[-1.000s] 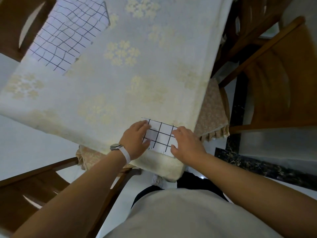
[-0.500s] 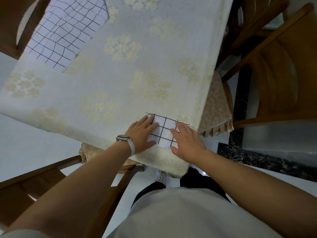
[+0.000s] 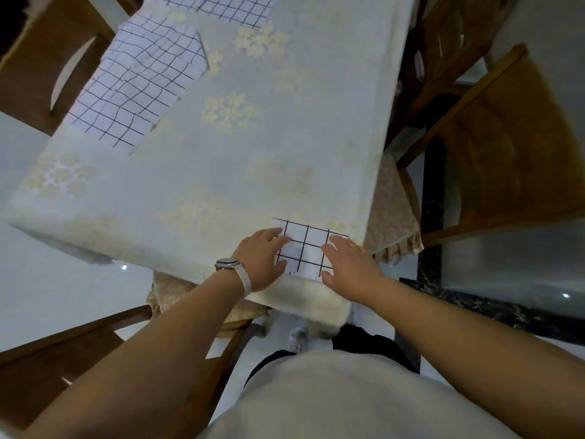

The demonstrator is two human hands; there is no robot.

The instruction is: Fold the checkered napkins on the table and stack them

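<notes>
A small folded checkered napkin (image 3: pixel 305 247), white with dark grid lines, lies at the near corner of the table. My left hand (image 3: pixel 261 259), with a watch on its wrist, presses flat on the napkin's left side. My right hand (image 3: pixel 351 264) rests with straight fingers on its right side. An unfolded checkered napkin (image 3: pixel 139 80) lies spread at the far left of the table. The edge of another checkered napkin (image 3: pixel 228 7) shows at the top of the view.
The table wears a pale floral tablecloth (image 3: pixel 240 137) that hangs over the edges. Wooden chairs stand around it: one at the right (image 3: pixel 506 147), one at the far left (image 3: pixel 47 64), one at the near left (image 3: pixel 63 359). Pale floor lies below.
The view has tilted so that more of the far table and a further napkin show. Both hands have stayed flat on the folded napkin, shifting only slightly.
</notes>
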